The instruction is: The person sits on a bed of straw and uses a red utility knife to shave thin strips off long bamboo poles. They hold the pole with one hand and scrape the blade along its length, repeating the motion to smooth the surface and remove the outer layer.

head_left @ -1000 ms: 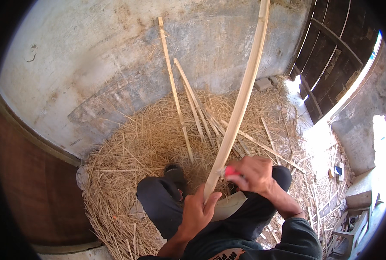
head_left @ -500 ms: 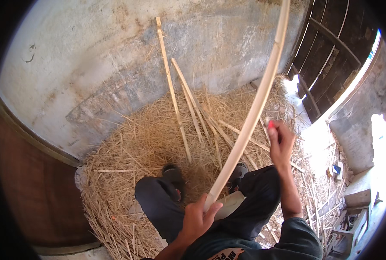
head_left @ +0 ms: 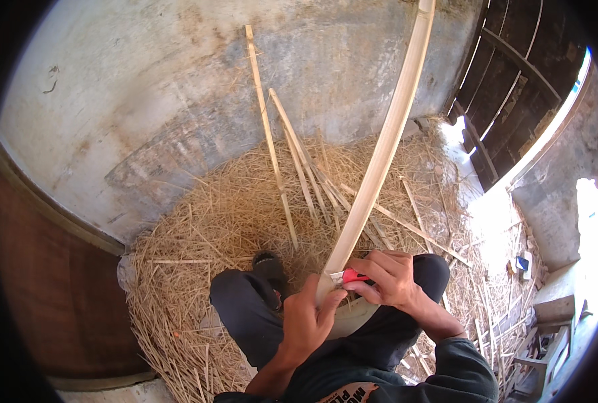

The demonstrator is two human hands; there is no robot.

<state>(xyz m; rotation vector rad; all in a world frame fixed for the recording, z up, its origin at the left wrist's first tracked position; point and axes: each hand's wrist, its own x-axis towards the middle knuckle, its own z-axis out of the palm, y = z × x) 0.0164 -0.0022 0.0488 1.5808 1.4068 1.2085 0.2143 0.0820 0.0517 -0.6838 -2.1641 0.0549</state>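
Note:
A long, pale bamboo strip [head_left: 387, 148] slants from between my legs up toward the top right. My left hand [head_left: 307, 316] is wrapped round its lower end, thumb pressed along it. In my right hand [head_left: 387, 277] I grip a small knife [head_left: 354, 276] with a red handle, its short pale blade lying against the strip's right edge just above my left thumb. The right thumb and fingers close round the handle and partly hide it. Below the hands, a pale curved piece [head_left: 351, 317] shows between my legs; I cannot make out what it is.
Shavings and split sticks [head_left: 178, 295] cover the floor around my feet. Several bamboo strips [head_left: 271, 141] lean on the stained wall [head_left: 165, 87]. A brown panel [head_left: 51, 269] stands at left, a dark slatted wooden door [head_left: 507, 80] at the upper right, a wooden frame [head_left: 547, 359] at lower right.
My right hand came down and left from beside the strip, bringing the red-handled knife to its lower end. The strip's top shifted slightly left; my left hand stays at the bottom.

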